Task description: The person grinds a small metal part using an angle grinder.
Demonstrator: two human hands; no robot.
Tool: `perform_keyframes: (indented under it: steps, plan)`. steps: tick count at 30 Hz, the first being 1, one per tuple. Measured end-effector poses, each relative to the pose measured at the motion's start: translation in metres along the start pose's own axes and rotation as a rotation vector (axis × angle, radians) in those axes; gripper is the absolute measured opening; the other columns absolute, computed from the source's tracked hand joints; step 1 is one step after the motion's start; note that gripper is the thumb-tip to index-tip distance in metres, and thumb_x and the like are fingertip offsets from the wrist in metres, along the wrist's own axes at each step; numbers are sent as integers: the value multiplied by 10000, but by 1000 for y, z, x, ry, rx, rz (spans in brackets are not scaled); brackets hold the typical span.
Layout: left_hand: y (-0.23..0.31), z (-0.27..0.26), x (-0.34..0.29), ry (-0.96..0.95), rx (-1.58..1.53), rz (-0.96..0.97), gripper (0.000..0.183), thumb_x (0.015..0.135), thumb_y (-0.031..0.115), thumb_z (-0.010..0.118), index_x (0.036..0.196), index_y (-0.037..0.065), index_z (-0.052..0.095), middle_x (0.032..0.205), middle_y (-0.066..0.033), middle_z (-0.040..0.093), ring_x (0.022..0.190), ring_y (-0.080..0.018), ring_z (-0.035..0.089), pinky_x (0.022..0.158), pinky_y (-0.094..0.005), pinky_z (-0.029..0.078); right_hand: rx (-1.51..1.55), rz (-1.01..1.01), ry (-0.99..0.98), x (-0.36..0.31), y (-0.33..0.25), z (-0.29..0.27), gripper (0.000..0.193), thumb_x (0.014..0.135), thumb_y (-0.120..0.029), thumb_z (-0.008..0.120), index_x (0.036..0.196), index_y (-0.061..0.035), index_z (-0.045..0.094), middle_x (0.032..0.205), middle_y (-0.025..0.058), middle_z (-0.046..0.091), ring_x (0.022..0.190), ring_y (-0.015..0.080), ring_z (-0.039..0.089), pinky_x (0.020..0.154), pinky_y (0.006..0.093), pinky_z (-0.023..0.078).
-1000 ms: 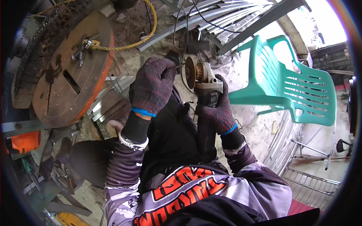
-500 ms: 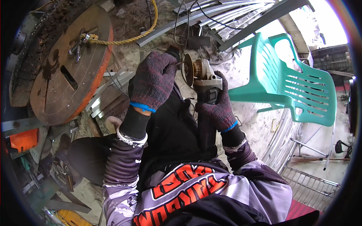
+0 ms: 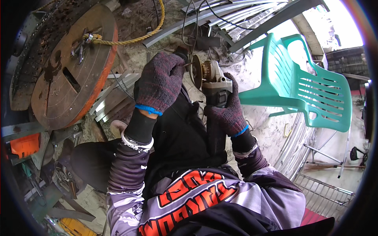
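1. Right grip (image 3: 228, 118): gloved, closed around angle grinder (image 3: 217, 96), upper centre of frame.
2. Left grip (image 3: 160, 80): gloved, pinching thin rod (image 3: 189, 64); contact with brown disc (image 3: 197, 72) unclear.
3. Handling: angle grinder probably heavy, rigid; best held by its body, clear of brown disc. Thin rod likely light, stiff.
4. Green chair (image 3: 271, 94): upper right.

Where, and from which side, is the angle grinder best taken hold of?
Probably around the dark, elongated body, just behind the metal gear head, coming from the right, where the right hand grips it. The disc sits at the far end on the left side, so that approach should stay clear of its edge.
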State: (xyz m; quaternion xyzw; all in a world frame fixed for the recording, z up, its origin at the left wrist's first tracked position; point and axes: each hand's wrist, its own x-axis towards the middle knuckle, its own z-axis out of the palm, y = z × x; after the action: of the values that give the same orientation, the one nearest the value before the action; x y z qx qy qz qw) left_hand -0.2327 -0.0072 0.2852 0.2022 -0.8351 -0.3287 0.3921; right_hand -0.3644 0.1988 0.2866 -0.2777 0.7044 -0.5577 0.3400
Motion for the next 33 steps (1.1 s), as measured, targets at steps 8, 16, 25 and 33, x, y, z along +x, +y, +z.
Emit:
perform_keyframes:
  steps: [8, 16, 25, 33]
  plan:
    - [2, 2, 1, -5, 9, 15, 120, 921, 44, 706, 1032, 19, 742, 996, -163, 739, 952, -362, 720, 846, -424, 572, -29, -22, 2, 0, 5, -4, 1103, 707, -17, 848, 1621, -134, 242, 1344, 154, 597, 1161, 236, 622, 982, 385, 551]
    - [-2, 2, 0, 2, 44, 49, 120, 916, 40, 703, 1027, 21, 746, 995, -169, 736, 939, -369, 719, 840, -426, 572, -54, -61, 0, 1, 10, -4, 1113, 706, 49, 811, 1640, -140, 235, 1326, 129, 608, 1118, 211, 630, 954, 365, 561]
    - [-1, 2, -1, -10, 22, 33, 130, 922, 57, 691, 1031, 18, 751, 999, -175, 740, 951, -376, 716, 847, -435, 572, -9, 23, -13, 0, 5, -4, 1142, 695, -92, 899, 1613, -89, 220, 1410, 194, 557, 1264, 280, 591, 1060, 408, 511]
    - [-2, 2, -1, -1, 35, 55, 133, 915, 34, 679, 1027, 11, 746, 1003, -183, 746, 953, -394, 718, 850, -440, 575, -6, 24, -24, 1, 0, -2, 1107, 704, -72, 880, 1610, -116, 246, 1373, 177, 576, 1218, 259, 601, 1041, 397, 518]
